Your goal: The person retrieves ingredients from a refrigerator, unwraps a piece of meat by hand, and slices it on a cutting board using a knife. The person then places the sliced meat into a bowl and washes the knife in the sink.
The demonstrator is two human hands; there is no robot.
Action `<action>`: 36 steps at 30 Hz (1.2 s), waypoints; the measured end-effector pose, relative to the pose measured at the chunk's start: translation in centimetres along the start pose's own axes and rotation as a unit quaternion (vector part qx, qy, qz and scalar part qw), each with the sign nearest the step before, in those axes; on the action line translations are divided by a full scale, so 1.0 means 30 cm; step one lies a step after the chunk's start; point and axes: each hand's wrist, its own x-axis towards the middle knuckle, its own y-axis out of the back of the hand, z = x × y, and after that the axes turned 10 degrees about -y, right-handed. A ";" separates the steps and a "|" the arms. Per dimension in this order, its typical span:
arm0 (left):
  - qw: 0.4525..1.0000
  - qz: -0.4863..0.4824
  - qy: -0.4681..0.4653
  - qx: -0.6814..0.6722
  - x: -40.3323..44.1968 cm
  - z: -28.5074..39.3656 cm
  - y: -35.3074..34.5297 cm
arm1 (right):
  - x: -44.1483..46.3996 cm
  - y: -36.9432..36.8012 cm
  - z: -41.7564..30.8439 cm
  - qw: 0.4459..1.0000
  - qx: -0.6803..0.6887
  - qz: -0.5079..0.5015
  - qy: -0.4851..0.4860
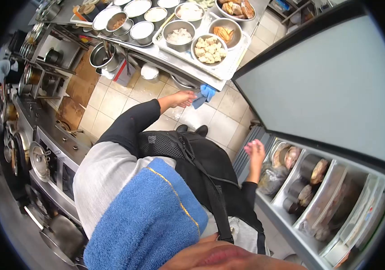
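Showing at twelve o'clock, the blue cloth seems light, limp, best gripped mid-bunch; left hand narrowed at it, hold unclear; right hand loosely curled, empty.

Free floor separates the hands; the open door obstructs rightward.

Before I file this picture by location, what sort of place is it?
Most likely a restaurant kitchen: a metal table crowded with bowls of food, pans along the left side, and what looks like an open fridge stocked with food.
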 end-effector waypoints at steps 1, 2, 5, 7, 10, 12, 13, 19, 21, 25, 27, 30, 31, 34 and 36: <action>0.999 0.014 -0.010 -0.027 0.031 0.000 -0.022 | 0.060 -0.033 0.058 0.986 -0.140 0.003 0.087; 0.998 0.026 -0.024 -0.050 0.063 0.017 -0.039 | 0.128 -0.057 0.114 0.946 -0.271 0.010 0.176; 0.997 -0.056 -0.047 -0.029 0.242 -0.055 -0.065 | 0.153 -0.213 0.112 0.944 -0.245 -0.205 0.084; 0.993 -0.014 -0.076 -0.093 0.264 -0.033 -0.122 | 0.211 -0.294 0.124 0.927 -0.228 -0.297 -0.002; 0.990 0.007 0.024 -0.135 0.177 0.014 -0.152 | 0.280 -0.377 0.122 0.911 -0.214 -0.343 -0.080; 0.963 -0.091 0.079 -0.240 0.188 -0.031 -0.147 | 0.259 -0.433 0.039 0.930 -0.188 -0.292 -0.121; 0.949 -0.116 0.073 -0.283 0.171 -0.028 -0.165 | 0.236 -0.464 0.011 0.937 -0.172 -0.267 -0.147; 0.906 -0.295 0.159 -0.260 0.150 0.120 -0.219 | 0.301 -0.620 0.013 0.938 -0.215 -0.225 -0.150; 0.916 -0.326 0.188 -0.139 0.170 0.131 -0.161 | 0.271 -0.647 0.023 0.959 -0.211 -0.167 -0.092; 0.920 -0.346 0.171 -0.070 0.129 0.202 -0.094 | 0.245 -0.730 0.084 0.947 -0.294 -0.025 0.125; 0.935 -0.268 0.212 -0.093 0.145 0.194 -0.082 | 0.204 -0.792 0.102 0.947 -0.250 0.038 0.198; 0.923 -0.282 0.257 -0.048 0.337 0.075 -0.028 | 0.261 -0.810 0.291 0.988 -0.106 0.008 0.115; 0.927 -0.322 0.187 0.047 0.390 0.059 -0.018 | 0.150 -0.771 0.248 0.998 -0.045 0.029 0.034; 0.898 -0.372 0.015 0.233 0.192 0.185 -0.073 | -0.060 -0.744 0.268 0.978 0.135 0.143 -0.069; 0.880 -0.404 0.019 0.248 0.310 0.092 -0.056 | -0.134 -0.684 0.385 0.960 0.143 0.229 -0.075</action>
